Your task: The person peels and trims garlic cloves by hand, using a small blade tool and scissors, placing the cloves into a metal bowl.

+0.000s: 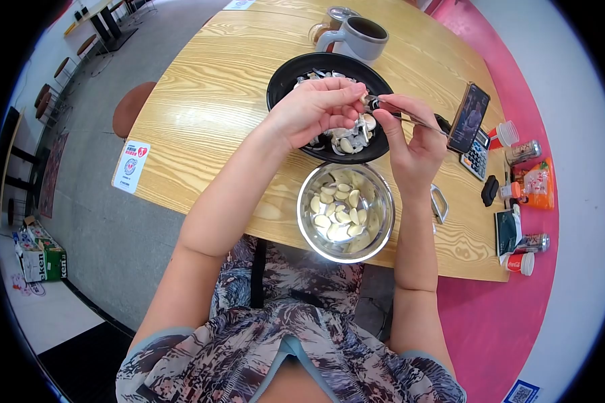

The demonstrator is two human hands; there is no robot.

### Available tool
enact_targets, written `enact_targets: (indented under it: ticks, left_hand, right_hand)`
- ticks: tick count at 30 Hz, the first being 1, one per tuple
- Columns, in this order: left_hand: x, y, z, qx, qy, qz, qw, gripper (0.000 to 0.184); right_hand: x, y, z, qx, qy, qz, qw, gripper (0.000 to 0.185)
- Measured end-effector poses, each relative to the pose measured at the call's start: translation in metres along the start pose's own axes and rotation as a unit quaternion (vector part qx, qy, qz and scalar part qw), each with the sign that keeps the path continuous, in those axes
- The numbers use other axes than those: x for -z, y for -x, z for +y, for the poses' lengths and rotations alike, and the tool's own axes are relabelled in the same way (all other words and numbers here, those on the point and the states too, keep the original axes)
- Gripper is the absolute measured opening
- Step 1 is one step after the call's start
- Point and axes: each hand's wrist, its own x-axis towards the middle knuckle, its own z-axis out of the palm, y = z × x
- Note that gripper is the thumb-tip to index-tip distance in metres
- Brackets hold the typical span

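Observation:
Over a black bowl (pixel 273 101) of garlic cloves and loose skins, my left hand (pixel 323 107) pinches a small garlic clove (pixel 364 99) between thumb and fingers. My right hand (pixel 413 138) is closed on a thin metal knife (pixel 410 119), its tip at the clove. Part of the clove is hidden by the fingers. Nearer my body, at the table's edge, a shiny steel bowl (pixel 307 232) holds several peeled garlic cloves (pixel 343 216).
Behind the black bowl stand a grey mug (pixel 366 43) and a glass jar (pixel 341 15). To the right are a propped phone (pixel 469 117), a calculator (pixel 476 158), jars, red cups (pixel 517 263) and an orange packet (pixel 538 183). A metal object (pixel 439 203) lies beside my right forearm.

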Motion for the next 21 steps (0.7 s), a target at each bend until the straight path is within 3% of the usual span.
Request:
enact_targets:
  ticks: [6, 9, 11, 21]
  left_hand:
    - [0.000, 0.001, 0.002, -0.006, -0.021, -0.021, 1.000, 0.017]
    - [0.000, 0.001, 0.003, -0.011, -0.043, -0.030, 0.999, 0.017]
    - [0.000, 0.002, 0.004, -0.011, -0.052, -0.040, 0.998, 0.017]
    - [-0.002, 0.005, 0.010, -0.030, -0.104, -0.076, 0.991, 0.020]
  right_hand:
    - [0.002, 0.001, -0.001, -0.014, -0.016, -0.003, 1.000, 0.019]
    - [0.004, 0.003, -0.004, -0.043, -0.033, -0.006, 0.999, 0.017]
    - [0.003, 0.002, -0.012, -0.139, -0.105, 0.017, 0.985, 0.016]
    - [0.003, 0.001, -0.013, -0.195, -0.178, 0.062, 0.962, 0.014]
